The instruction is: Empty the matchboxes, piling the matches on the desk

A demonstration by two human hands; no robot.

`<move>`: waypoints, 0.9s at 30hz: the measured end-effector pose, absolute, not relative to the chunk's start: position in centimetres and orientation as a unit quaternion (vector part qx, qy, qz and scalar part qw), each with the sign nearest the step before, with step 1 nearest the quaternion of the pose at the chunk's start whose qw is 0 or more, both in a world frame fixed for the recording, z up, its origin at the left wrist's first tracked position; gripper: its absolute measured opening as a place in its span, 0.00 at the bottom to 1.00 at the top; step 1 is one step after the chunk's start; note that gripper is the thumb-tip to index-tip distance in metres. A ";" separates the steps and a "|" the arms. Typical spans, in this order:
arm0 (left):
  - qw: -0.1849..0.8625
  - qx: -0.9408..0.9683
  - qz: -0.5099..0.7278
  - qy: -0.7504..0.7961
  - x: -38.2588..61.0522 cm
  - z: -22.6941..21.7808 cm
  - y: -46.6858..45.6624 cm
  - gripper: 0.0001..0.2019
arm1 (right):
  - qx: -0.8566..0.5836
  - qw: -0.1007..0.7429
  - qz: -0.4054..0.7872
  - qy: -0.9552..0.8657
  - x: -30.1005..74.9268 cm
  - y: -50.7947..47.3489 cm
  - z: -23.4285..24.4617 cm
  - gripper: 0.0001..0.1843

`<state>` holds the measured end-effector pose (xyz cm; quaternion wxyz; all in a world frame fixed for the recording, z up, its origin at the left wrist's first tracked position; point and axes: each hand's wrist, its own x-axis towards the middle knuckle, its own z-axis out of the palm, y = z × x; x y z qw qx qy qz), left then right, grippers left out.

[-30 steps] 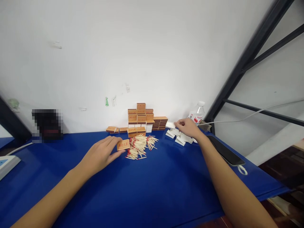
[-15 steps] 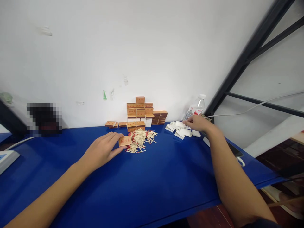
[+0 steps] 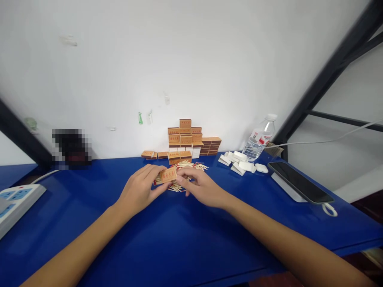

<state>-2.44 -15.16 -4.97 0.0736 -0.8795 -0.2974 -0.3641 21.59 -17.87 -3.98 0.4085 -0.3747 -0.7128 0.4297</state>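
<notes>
My left hand (image 3: 143, 186) grips an orange printed matchbox (image 3: 168, 174) by its left end, thumb below and fingers above. At the box's right end are the curled fingers of my right hand (image 3: 201, 185), closed against it. They cover that end, so I cannot see whether an inner tray is in it. A heap of loose red-tipped matches (image 3: 179, 187) lies just behind and beneath the box, partly hidden by both hands. Behind the heap, stacked matchboxes (image 3: 185, 139) rise against the wall.
White folded card pieces (image 3: 238, 169) lie to the right, near a clear plastic bottle (image 3: 259, 137) and a white case (image 3: 261, 168). A phone (image 3: 299, 181) rests at the far right. The power strip (image 3: 20, 199) is at left on the blue table (image 3: 185, 243).
My right hand has come left from the white pieces to the matchbox's right end. My left hand still holds the box. The view has turned slightly right-to-left, shifting the scene rightward.
</notes>
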 end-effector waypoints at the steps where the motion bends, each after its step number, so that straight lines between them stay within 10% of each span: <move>1: 0.072 -0.880 -0.363 -0.297 -2.5 -5.0 -15.2 0.16 | -0.379 0.415 0.430 -0.706 21.4 -18.1 -4.0 0.24; 17: -0.021 -0.869 -0.385 -0.310 -2.3 -5.3 -15.1 0.17 | -0.477 0.467 0.444 -0.598 23.7 -16.8 -3.6 0.19; 27: 0.001 -0.851 -0.402 -0.337 -3.5 -5.9 -13.7 0.19 | -0.612 0.567 0.252 -0.490 34.1 -8.0 -0.8 0.18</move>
